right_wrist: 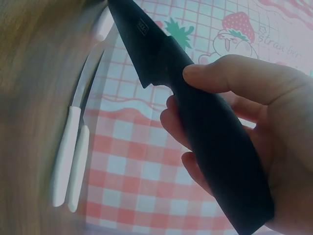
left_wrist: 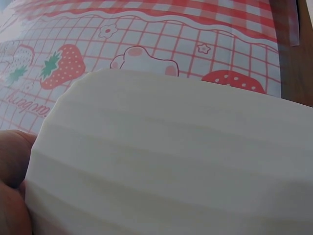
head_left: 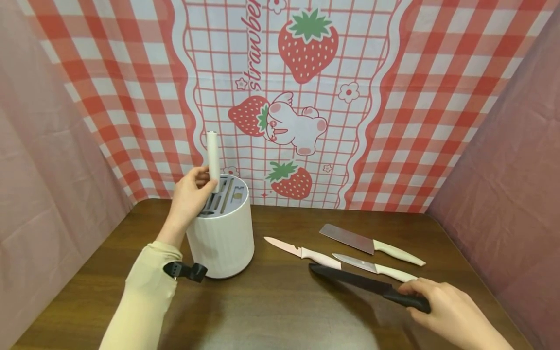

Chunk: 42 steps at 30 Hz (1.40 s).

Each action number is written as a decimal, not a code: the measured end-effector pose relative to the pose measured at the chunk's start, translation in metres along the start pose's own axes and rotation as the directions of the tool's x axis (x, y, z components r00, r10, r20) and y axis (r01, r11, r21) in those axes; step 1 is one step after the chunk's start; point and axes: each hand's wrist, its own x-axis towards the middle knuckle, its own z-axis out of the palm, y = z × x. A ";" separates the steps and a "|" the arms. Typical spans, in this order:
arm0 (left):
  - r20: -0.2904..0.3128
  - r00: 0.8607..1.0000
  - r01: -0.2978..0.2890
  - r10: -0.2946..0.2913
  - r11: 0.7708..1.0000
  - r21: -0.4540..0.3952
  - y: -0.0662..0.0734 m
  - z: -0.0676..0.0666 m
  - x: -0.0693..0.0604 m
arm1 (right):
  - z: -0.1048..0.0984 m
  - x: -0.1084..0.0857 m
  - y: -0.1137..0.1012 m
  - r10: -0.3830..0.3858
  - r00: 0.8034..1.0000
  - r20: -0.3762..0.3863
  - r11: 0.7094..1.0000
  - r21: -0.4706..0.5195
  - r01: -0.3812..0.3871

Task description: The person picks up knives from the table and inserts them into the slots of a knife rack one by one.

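Note:
My left hand (head_left: 189,195) pinches an upright white handle (head_left: 213,158) at the top of the white knife block (head_left: 223,248). Whatever lies below that handle is hidden by the fingers and the block. In the left wrist view the block's ribbed wall (left_wrist: 166,152) fills most of the picture, with fingertips (left_wrist: 13,161) at its left edge. At the front right, my right hand (head_left: 446,311) grips a black knife (head_left: 350,278) by its handle, the blade pointing left above the table. The right wrist view shows the thumb lying along the black handle (right_wrist: 215,132).
On the brown table (head_left: 280,311) lie a pink knife (head_left: 321,257), a cleaver (head_left: 350,238) with a pale handle and a smaller white-handled knife (head_left: 356,263). The black blade passes close in front of them. A strawberry-print cloth (head_left: 302,121) hangs behind.

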 end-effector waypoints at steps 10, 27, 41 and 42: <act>-0.050 0.999 -0.015 0.014 1.000 -0.001 0.003 0.001 -0.003 | -0.006 0.002 -0.003 -0.056 0.996 0.072 0.998 -0.005 0.056; -0.041 0.999 -0.004 0.004 1.000 -0.008 0.003 0.001 -0.004 | -0.004 0.002 0.009 -0.020 0.964 0.264 0.995 0.095 -0.005; -0.050 0.999 -0.007 0.006 1.000 -0.016 0.002 0.001 -0.005 | -0.013 -0.002 -0.007 0.077 0.988 0.134 0.990 -0.129 -0.059; -0.049 0.999 -0.007 0.006 1.000 -0.018 0.002 0.001 -0.005 | -0.013 -0.002 -0.009 0.076 0.989 0.126 0.988 -0.144 -0.057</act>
